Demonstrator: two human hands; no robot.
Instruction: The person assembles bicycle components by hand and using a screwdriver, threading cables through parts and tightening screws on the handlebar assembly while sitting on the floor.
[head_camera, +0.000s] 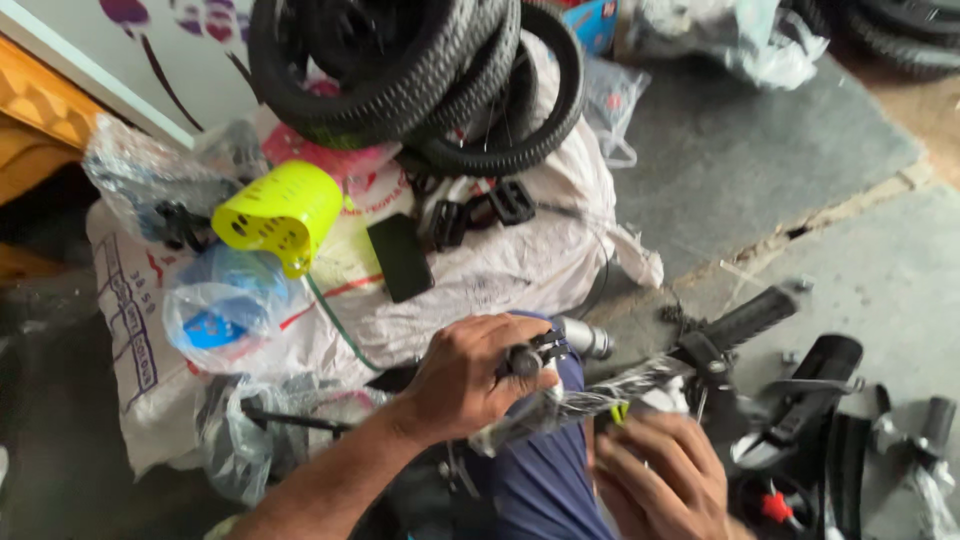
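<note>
Two hands meet over our lap: the left hand (470, 375) has its grip clenched round the end of a bicycle handlebar (590, 395), and the right hand (655, 475) pinches the clear plastic wrap (560, 408) on the bar near its middle. We judge the unwrapping partly done; film clings along the centre, while the black rubber handle grip (752, 316) at two o'clock is bare. At eleven o'clock a yellow basket (283, 212) and loose black pedals (500, 205) lie on a white sack (500, 270), beneath stacked tyres (420, 75) at twelve.
</note>
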